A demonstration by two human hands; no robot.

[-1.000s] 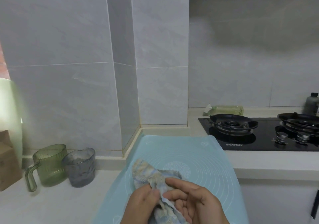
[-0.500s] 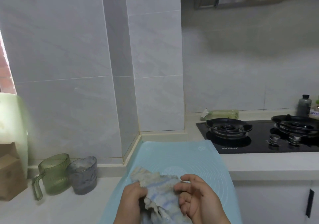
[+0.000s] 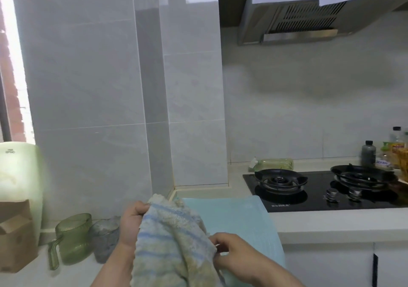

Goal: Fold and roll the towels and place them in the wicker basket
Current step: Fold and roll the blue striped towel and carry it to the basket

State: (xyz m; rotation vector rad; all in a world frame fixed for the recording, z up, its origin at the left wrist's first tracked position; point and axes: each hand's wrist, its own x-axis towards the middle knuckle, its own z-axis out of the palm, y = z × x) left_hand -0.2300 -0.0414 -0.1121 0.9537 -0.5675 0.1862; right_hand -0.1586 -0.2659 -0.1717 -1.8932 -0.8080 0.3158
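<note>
Kitchen countertop (image 3: 320, 222), white, along tiled wall.
L to R on it: cardboard box (image 3: 15, 238), green jug (image 3: 72, 240), grey cup (image 3: 103, 242) just beside jug, pale-blue mat (image 3: 234, 216), black gas hob (image 3: 318, 198); behind hob, bottle on its side (image 3: 276, 164) & dark upright bottle (image 3: 368, 154).

Fuzzy cloth towel (image 3: 167, 238), glossy wall tiles (image 3: 88, 87), glossy black hob (image 3: 320, 194)

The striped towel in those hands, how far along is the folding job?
Nothing looks finished: no rolled towel shows in this view, and I cannot make out a wicker basket. In hand: the left hand grips the striped towel at an upper corner and the right hand pinches its edge, holding it crumpled above the blue mat. Left: spreading it flat, folding, rolling, then placing it in the basket.
</note>
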